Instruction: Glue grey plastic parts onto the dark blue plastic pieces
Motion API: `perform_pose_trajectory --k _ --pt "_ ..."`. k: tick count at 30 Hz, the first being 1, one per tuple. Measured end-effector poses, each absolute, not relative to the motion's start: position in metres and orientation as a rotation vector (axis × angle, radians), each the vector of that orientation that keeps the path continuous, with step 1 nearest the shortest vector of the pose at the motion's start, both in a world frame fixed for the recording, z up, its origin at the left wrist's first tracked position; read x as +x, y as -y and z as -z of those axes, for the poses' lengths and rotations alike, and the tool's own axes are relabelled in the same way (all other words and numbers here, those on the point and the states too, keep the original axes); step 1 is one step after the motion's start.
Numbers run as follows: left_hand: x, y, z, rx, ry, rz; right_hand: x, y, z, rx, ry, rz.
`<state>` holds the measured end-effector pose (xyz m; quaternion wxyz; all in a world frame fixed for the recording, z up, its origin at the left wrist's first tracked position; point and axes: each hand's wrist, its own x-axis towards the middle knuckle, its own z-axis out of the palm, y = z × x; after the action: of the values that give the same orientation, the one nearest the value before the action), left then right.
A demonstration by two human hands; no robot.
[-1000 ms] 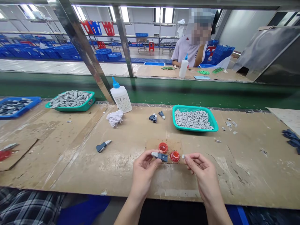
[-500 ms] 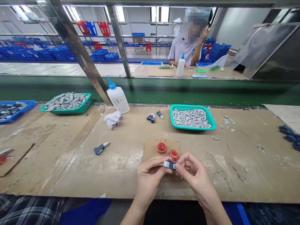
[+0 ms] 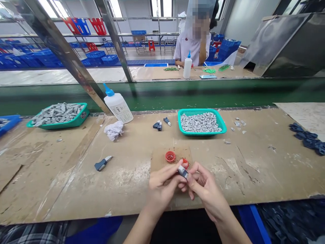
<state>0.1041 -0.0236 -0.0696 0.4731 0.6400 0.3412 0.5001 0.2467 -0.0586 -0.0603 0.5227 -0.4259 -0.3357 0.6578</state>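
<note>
Between both hands is a small dark-blue and light-grey plastic part, held over the near middle of the bench. My left hand is closed around its grey end with thumb and fingers. From the other side, my right hand pinches the dark-blue end. Just beyond the fingers sit two red caps, the left red cap holding red liquid and the right red cap partly hidden by my left fingers. They rest on a cardboard square. A similar blue-grey part lies to the left.
A green basket of small grey pieces stands beyond my right hand, another green basket at far left. A white bottle and crumpled tissue are left of centre. Dark-blue parts lie right. A person sits opposite.
The held part has tilted, its dark-blue end now pointing down to the right. Both hands keep their grip. The camera view has shifted to the right and slightly turned.
</note>
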Motion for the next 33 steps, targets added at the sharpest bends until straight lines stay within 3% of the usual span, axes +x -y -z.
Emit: perform_pose_trajectory --k 5,12,18,20,26,33 --pt "0.104 0.019 0.065 1.147 -0.844 -0.914 0.237 0.056 0.054 -1.140 0.757 -1.454" --pt "0.108 0.024 0.065 1.120 -0.957 -1.043 0.254 0.053 0.045 -1.191 0.996 -1.404" --pt "0.072 0.015 0.075 1.243 -1.157 -1.230 0.312 -0.022 0.052 -1.773 1.517 -0.492" --pt "0.050 0.012 0.080 1.282 -1.243 -1.276 0.333 -0.061 0.056 -1.853 1.560 -0.384" --pt "-0.015 0.010 0.097 1.392 -1.589 -1.344 0.353 -0.139 0.073 -2.040 1.606 -0.357" --pt "-0.055 0.007 0.096 1.457 -1.761 -1.308 0.343 -0.142 0.083 -1.928 1.608 -0.370"
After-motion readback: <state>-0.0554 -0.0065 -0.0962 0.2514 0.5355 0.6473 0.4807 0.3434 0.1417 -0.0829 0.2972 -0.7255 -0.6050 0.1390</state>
